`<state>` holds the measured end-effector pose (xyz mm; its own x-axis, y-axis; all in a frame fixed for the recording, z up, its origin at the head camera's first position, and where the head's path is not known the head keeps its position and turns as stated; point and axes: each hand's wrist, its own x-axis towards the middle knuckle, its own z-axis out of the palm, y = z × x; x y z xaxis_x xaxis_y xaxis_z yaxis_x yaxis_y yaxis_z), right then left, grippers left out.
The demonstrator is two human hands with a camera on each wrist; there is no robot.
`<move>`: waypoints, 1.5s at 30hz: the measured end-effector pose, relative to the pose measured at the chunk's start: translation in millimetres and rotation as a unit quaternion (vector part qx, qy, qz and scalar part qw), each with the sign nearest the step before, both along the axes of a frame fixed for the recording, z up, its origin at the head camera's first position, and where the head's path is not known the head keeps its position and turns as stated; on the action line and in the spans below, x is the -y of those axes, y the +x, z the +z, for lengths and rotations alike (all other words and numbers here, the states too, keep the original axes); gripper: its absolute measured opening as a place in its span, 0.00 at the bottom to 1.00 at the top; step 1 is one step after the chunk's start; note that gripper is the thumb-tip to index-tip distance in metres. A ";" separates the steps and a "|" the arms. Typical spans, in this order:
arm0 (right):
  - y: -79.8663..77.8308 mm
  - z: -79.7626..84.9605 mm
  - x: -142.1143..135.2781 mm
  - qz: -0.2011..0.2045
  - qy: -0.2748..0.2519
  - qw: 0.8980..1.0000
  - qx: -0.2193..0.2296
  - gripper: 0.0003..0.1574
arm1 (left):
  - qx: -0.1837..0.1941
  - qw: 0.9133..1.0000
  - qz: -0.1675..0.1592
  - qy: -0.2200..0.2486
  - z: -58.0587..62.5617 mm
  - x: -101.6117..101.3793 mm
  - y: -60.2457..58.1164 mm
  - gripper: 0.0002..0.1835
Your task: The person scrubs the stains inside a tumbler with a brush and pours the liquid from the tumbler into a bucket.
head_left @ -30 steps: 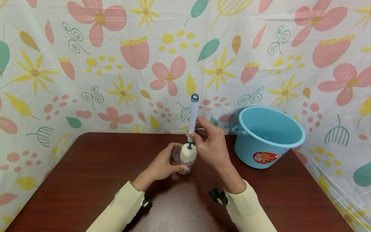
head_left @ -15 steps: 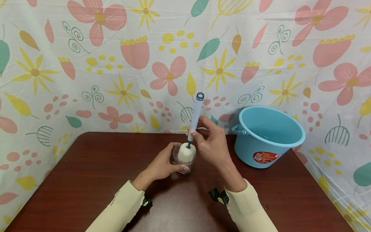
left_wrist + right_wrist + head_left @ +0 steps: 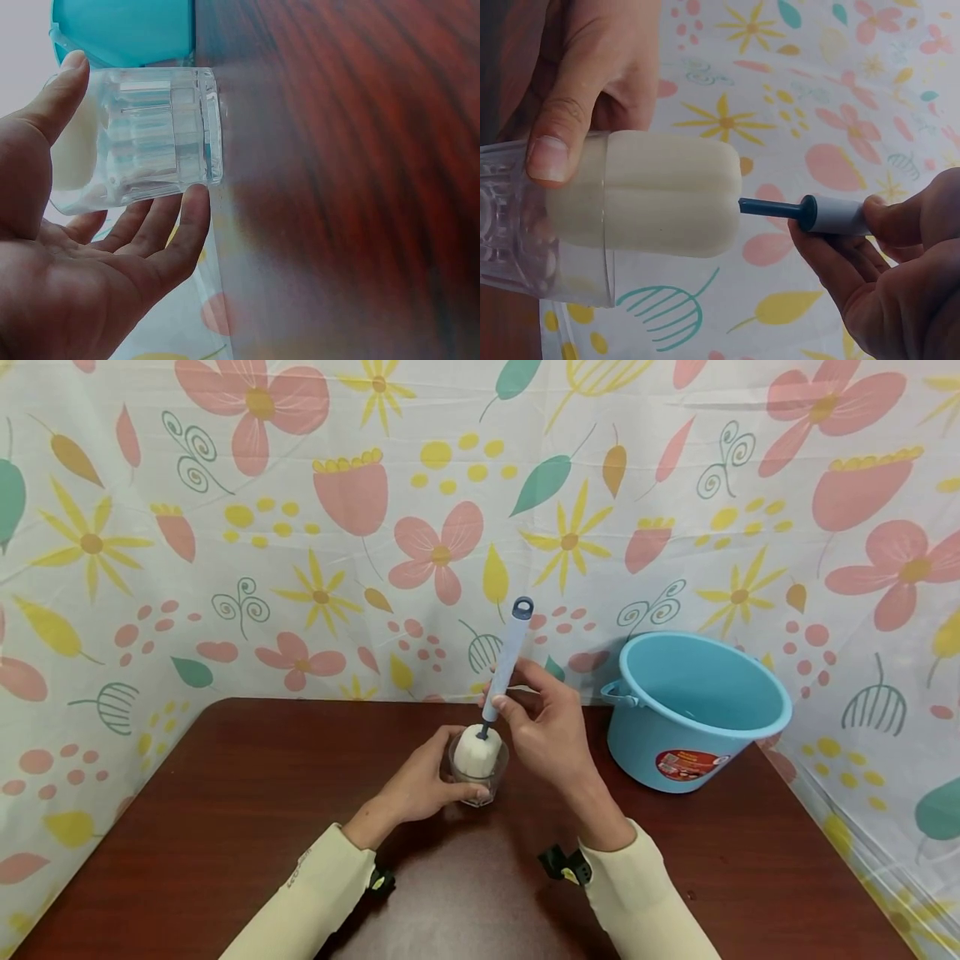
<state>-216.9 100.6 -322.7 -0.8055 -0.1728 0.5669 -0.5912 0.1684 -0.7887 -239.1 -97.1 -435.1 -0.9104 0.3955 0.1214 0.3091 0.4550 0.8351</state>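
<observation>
A clear faceted glass (image 3: 150, 135) stands at the middle of the table, and my left hand (image 3: 420, 783) holds it, thumb on the near side and fingers around the far side. Inside its mouth sits the white sponge head of a cup brush (image 3: 478, 750), its upper part rising above the rim. The light blue handle (image 3: 510, 652) leans to the right, with a dark loop at its top. My right hand (image 3: 551, 727) pinches this handle low down, between thumb and fingers. In the right wrist view, a dark neck (image 3: 769, 208) joins sponge and handle.
To the right, at the back of the dark red-brown table (image 3: 247, 793), stands a light blue bucket (image 3: 660, 752) with a red label. Behind the table hangs a white cloth (image 3: 360, 585) printed with flowers and leaves.
The brush handle has tipped further to the right at its top, while the sponge head has shifted slightly left in the glass. My left hand keeps its hold on the glass.
</observation>
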 end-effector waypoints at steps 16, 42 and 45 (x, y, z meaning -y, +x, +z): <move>-3.3 -6.9 3.5 0.021 -0.039 0.999 -0.005 0.25 | -0.003 1.000 0.009 0.002 1.4 -1.1 1.8 0.48; -9.9 -12.9 3.6 0.007 -0.040 0.997 -0.064 0.23 | -0.004 1.000 0.011 -0.008 0.8 -1.0 1.1 0.48; -10.4 -13.0 3.6 0.003 -0.039 0.997 -0.070 0.24 | -0.006 1.000 0.011 -0.012 1.1 -1.1 1.1 0.48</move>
